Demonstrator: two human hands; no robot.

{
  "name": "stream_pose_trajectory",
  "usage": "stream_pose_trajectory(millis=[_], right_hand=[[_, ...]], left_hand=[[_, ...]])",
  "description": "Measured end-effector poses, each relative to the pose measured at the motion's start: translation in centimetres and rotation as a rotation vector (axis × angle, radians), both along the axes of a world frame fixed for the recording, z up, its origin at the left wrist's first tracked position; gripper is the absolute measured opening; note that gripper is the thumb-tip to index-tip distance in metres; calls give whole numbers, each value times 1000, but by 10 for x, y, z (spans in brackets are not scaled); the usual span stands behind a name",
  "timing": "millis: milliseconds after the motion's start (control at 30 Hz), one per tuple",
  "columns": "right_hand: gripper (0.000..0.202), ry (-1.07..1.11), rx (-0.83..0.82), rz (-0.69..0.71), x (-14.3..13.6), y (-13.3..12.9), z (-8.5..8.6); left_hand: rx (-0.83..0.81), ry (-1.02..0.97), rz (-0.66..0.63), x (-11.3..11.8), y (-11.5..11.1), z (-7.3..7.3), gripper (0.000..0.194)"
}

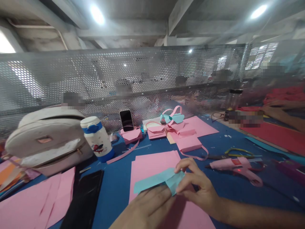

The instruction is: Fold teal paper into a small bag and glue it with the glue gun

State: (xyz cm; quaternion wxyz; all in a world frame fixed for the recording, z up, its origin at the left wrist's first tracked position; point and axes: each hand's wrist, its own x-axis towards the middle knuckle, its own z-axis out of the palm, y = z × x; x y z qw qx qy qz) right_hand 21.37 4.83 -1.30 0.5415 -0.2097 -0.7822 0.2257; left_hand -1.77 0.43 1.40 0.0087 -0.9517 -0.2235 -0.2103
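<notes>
A folded piece of light blue paper (152, 182) is held just above a stack of pink sheets (157, 157). My left hand (149, 206) comes in from the bottom, its fingers close together and their tips hidden behind the blue paper, holding it from the near side. At the paper's right end, my right hand (199, 187) pinches a folded flap between thumb and fingers. Beyond the stack sit several small pink paper bags with strap handles, one pink bag (190, 144) nearest. A light blue paper piece (172, 118) with a pink handle rests behind them.
On the right lie a pink glue gun (235, 165) and scissors (238, 153). A white bottle (97, 140), a backpack (47, 143) and a black phone-like slab (82, 200) are on the left. A phone (126, 121) stands behind. Another person's arm (283, 116) shows at far right.
</notes>
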Motion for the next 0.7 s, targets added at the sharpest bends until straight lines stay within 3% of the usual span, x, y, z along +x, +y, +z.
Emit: stream_pose_trajectory(millis=[167,433,567,700], right_hand=[[21,-56,31,32,1,0,-2],[24,-80,48,60,1,0,4],[14,-39,-20,118,0,0,0],[29,16,-134,146,1,0,-5]], left_hand=[[67,49,2,2,1,-10,49],[163,95,52,11,-2,-13,41],[185,105,41,11,-2,-11,44],[198,79,70,8,-4,-6,48]])
